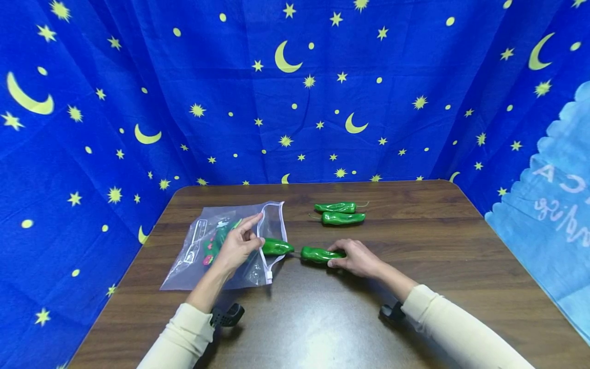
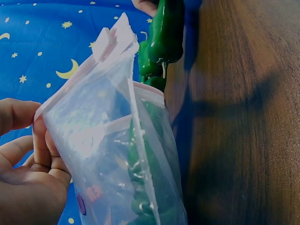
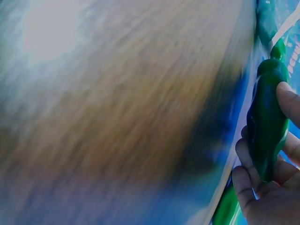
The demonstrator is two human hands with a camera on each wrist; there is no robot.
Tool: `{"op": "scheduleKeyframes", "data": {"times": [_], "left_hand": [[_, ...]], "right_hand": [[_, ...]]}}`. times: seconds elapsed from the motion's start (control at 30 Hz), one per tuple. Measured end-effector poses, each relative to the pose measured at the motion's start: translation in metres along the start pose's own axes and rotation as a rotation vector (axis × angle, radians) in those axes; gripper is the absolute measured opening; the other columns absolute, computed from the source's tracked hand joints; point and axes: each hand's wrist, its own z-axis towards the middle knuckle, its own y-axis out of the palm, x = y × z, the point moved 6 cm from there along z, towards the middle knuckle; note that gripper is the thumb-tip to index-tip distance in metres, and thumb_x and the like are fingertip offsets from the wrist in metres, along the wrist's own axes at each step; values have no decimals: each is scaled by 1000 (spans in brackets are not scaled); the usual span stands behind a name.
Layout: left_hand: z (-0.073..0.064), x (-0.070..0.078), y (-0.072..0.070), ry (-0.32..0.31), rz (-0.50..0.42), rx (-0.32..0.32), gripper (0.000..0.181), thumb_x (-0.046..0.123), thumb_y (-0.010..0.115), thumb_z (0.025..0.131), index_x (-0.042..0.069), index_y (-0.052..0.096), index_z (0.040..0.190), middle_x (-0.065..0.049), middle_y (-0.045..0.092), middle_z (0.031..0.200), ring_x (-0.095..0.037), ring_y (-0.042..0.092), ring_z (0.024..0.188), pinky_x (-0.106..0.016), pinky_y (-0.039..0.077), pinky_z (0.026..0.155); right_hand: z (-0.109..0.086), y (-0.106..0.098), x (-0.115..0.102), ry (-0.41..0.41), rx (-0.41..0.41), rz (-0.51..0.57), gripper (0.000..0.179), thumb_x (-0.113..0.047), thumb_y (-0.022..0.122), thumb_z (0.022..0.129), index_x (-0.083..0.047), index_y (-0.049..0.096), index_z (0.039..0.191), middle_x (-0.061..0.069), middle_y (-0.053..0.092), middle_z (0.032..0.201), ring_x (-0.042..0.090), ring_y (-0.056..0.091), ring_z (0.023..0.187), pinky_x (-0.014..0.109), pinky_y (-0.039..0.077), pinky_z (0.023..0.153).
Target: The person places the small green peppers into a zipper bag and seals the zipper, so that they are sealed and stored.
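My left hand [image 1: 238, 247] pinches the open edge of a clear zip bag [image 1: 190, 277], lifting its upper layer; the left wrist view shows thumb and finger on the rim [image 2: 38, 111]. A green pepper [image 1: 277, 247] lies at the bag's mouth, partly inside. My right hand [image 1: 358, 258] holds another green pepper [image 1: 318, 254] by its tip end, its stem pointing left at the first pepper. In the right wrist view, thumb and fingers grip this pepper [image 3: 268, 117]. Printed patterns and dark green shapes show through the bag, too blurred to tell apart.
Two more green peppers, a rear one [image 1: 335, 207] and a front one [image 1: 343, 219], lie side by side behind my right hand. The wooden table [image 1: 415, 230] is backed by a blue star-and-moon curtain [image 1: 258, 92]. A light blue cloth [image 1: 548, 195] hangs at the right.
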Motion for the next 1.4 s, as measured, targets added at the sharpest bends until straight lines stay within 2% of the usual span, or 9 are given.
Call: {"op": "scheduleKeyframes", "data": {"times": [0.27,0.67,1.1,1.4], "left_hand": [[0,-1,0,7,-6,1,65,-7,59,81,4,41,142,-12,43,139,1,47,66,-13,38,56],[1,0,0,10,-9,1,64,-7,59,81,3,41,141,-12,43,139,1,47,65,-13,37,56],[0,1,1,-10,5,6,65,-6,60,80,6,42,141,-10,41,142,0,46,65,-14,36,55],[0,1,1,-6,-6,3,65,-6,59,80,5,42,141,-11,38,145,0,46,64,-14,36,55]], "right_hand": [[5,5,-8,0,10,29,31,-31,72,80,-12,68,104,-1,71,95,9,59,83,30,50,78],[9,10,-16,0,43,20,30,-31,73,79,-13,68,102,-1,70,93,7,59,81,28,50,75],[18,14,-26,28,64,22,31,-32,74,78,-13,68,102,1,70,97,13,61,87,36,50,82],[26,15,-34,21,94,-6,29,-31,74,77,-13,68,100,1,72,96,16,63,89,37,50,83]]}}
